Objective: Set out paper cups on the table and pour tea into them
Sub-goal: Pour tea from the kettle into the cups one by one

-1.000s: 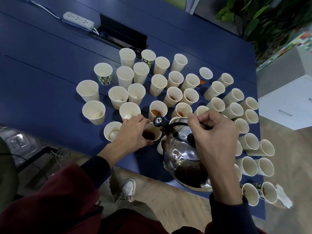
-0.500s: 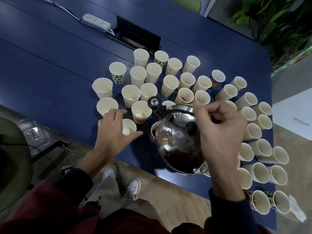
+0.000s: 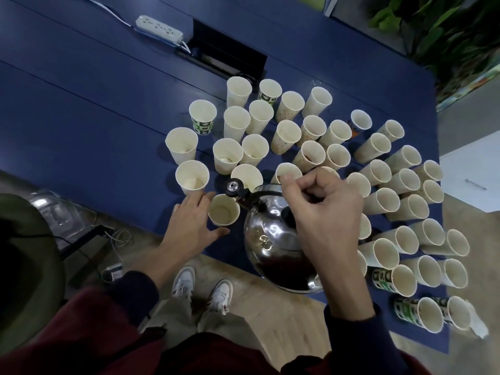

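The right hand (image 3: 322, 212) hides the kettle (image 3: 270, 239) handle, and several cups (image 3: 362, 228) sit half-hidden behind it.

Wood-look floor (image 3: 284, 315), green plants (image 3: 446, 31), white cabinet (image 3: 476, 180), dim light.

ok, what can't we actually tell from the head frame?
- Head view: kettle handle, hidden under the right hand.
- Cups behind the kettle and right hand: contents and count hidden.
- Whether tea is leaving the spout: too small to tell.
- Left hand beside the near cup: contact unclear.
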The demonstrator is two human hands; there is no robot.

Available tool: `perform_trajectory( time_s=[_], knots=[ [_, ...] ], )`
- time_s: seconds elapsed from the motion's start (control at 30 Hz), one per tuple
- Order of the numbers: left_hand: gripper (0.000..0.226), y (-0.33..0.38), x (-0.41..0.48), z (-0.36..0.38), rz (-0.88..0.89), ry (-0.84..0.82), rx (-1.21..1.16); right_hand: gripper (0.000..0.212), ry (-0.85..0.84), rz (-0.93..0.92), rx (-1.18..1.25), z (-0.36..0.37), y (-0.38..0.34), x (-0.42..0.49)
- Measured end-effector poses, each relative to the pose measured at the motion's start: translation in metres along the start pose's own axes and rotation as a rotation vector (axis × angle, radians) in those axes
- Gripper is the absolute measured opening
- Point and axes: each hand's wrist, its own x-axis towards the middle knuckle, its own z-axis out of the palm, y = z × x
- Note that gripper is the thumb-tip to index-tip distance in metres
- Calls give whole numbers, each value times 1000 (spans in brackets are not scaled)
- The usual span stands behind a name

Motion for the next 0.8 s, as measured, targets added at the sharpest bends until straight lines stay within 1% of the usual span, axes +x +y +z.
perform_trajectory(
  time_s=[0.17,0.37,0.57,0.8],
  knots=[
    [77,-5,3,1,55,9,-105,28,-5,40,-94,10,-2,-6],
    [64,-11,6,0,96,8,-146,23,12,18,-177,19,-10,-15],
    [61,-11,6,-6,122,-5,-162,24,27,29,-186,24,-15,-21],
    [64,-12,7,-9,123,-26,-151,23,78,51,-182,24,-21,-26]
  ],
)
